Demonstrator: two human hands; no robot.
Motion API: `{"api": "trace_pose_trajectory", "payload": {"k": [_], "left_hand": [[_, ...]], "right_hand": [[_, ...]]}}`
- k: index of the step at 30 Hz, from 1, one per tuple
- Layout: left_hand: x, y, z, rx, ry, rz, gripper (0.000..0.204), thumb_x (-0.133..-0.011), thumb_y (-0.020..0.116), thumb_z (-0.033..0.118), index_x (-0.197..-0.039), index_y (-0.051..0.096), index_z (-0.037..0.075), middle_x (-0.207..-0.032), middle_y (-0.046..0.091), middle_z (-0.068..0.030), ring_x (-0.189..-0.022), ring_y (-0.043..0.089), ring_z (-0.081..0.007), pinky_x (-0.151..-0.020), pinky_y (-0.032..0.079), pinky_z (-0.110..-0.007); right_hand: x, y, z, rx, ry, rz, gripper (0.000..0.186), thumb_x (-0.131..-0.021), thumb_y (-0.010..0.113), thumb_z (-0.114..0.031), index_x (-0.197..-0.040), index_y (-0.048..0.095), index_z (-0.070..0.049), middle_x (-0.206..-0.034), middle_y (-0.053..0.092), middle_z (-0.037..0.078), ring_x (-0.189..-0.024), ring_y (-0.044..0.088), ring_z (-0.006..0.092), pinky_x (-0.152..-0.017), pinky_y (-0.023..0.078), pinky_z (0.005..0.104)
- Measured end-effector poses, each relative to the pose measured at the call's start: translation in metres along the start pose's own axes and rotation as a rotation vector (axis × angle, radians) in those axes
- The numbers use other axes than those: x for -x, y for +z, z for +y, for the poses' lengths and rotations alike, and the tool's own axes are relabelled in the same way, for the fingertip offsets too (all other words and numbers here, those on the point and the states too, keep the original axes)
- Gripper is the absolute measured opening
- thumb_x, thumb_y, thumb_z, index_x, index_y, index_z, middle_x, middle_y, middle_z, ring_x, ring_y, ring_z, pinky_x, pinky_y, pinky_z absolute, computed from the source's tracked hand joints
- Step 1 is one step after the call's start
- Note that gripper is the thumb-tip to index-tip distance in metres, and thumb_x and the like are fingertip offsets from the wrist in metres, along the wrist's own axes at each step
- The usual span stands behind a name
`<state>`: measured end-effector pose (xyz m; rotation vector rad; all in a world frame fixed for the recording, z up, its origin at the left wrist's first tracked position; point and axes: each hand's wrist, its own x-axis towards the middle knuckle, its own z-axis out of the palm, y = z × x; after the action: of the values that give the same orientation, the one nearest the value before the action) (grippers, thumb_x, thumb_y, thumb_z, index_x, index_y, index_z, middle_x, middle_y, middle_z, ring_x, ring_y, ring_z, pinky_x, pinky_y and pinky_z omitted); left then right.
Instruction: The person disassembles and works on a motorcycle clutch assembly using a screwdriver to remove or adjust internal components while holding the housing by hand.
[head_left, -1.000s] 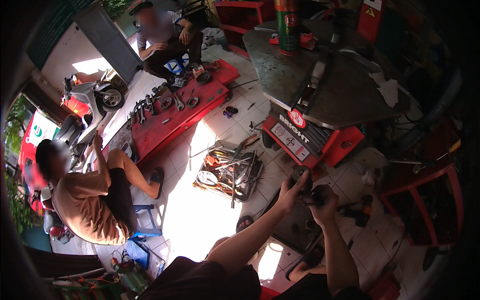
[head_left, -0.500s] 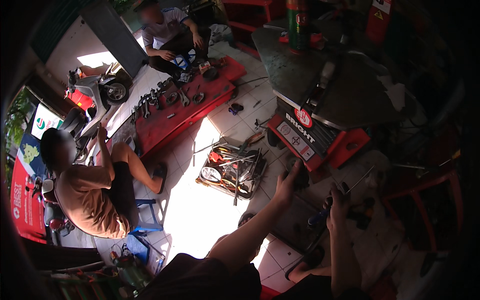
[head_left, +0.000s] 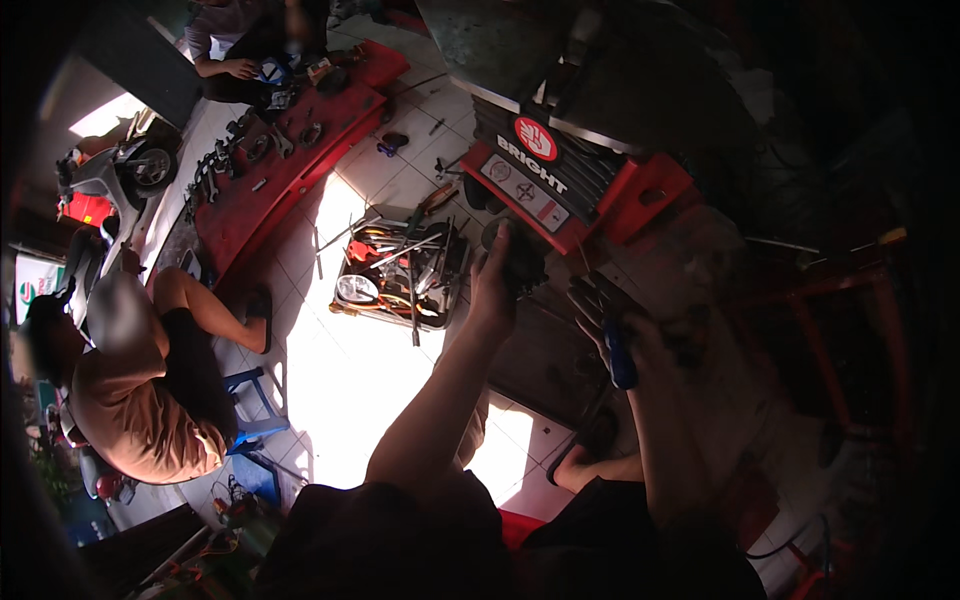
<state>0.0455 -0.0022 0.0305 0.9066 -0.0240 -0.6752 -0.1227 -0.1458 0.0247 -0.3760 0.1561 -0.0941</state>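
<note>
floor: pale square tiles [head_left: 350, 370], a bright patch of sunlight across them
tool tray: dark open tray [head_left: 400, 270] on the tiles, crowded with wrenches, pliers and other hand tools
red mat: long red sheet [head_left: 290, 165] on the floor, with wrenches and small metal parts spread along it
machine: red and black workshop machine [head_left: 580, 170] standing just beyond the tray
seated person: in a brown shirt [head_left: 130, 410], on a low blue stool [head_left: 255, 400]
second person: seated at the far end of the red mat, sleeve [head_left: 215, 20] in view
scooter: grey [head_left: 115, 170], parked at the left edge
red frame: metal tubing [head_left: 850, 330] at the right, in shadow
</note>
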Motion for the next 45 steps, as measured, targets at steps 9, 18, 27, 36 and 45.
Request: {"api": "trace_pose_trajectory", "payload": {"k": [9, 18, 27, 36, 45], "left_hand": [[0.000, 0.013, 0.007, -0.029, 0.027, -0.010, 0.037, -0.105, 0.033, 0.041, -0.085, 0.043, 0.012, -0.073, 0.043, -0.0029, -0.070, 0.045, -0.0167, -0.070, 0.037, -0.032], [0.002, -0.004, 0.006, -0.238, -0.053, 0.079, 0.042, -0.096, 0.056, 0.044, -0.111, 0.059, 0.006, -0.095, 0.064, -0.0066, -0.087, 0.062, -0.0171, -0.079, 0.047, -0.032], [0.014, 0.011, -0.001, -0.694, -0.055, -0.142, 0.054, -0.082, 0.072, 0.039, -0.115, 0.065, -0.003, -0.099, 0.069, -0.0100, -0.089, 0.062, -0.0162, -0.081, 0.046, -0.030], [0.011, 0.006, -0.010, -0.904, -0.126, -0.295, 0.050, -0.083, 0.071, 0.039, -0.110, 0.067, -0.002, -0.093, 0.070, -0.0127, -0.081, 0.064, -0.0170, -0.074, 0.048, -0.031], [0.010, 0.000, -0.021, -0.916, 0.001, -0.262, 0.044, -0.082, 0.070, 0.036, -0.106, 0.068, -0.001, -0.094, 0.071, -0.0161, -0.085, 0.067, -0.0231, -0.079, 0.049, -0.034]], "right_hand": [[0.008, 0.027, -0.009, 0.642, -0.310, 0.178, 0.045, -0.090, 0.056, 0.011, -0.133, 0.045, 0.009, -0.129, 0.057, 0.023, -0.123, 0.056, 0.0290, -0.106, 0.047, 0.0398], [0.013, 0.033, -0.016, 1.832, -0.876, 0.393, 0.020, -0.099, 0.055, -0.011, -0.106, 0.064, 0.005, -0.097, 0.069, 0.011, -0.087, 0.064, 0.0148, -0.074, 0.047, 0.0274], [0.023, 0.040, -0.020, 1.620, -0.966, 0.524, 0.017, -0.099, 0.052, -0.009, -0.105, 0.062, 0.004, -0.096, 0.066, 0.012, -0.089, 0.063, 0.0199, -0.080, 0.047, 0.0310], [0.022, 0.032, -0.016, 1.372, -0.895, 0.519, 0.014, -0.097, 0.057, -0.010, -0.097, 0.063, 0.003, -0.085, 0.066, 0.009, -0.079, 0.063, 0.0155, -0.072, 0.047, 0.0277], [0.020, 0.043, -0.012, 1.446, -0.896, 0.509, 0.009, -0.093, 0.062, -0.007, -0.092, 0.065, 0.002, -0.078, 0.067, 0.008, -0.068, 0.064, 0.0140, -0.061, 0.047, 0.0262]]}}
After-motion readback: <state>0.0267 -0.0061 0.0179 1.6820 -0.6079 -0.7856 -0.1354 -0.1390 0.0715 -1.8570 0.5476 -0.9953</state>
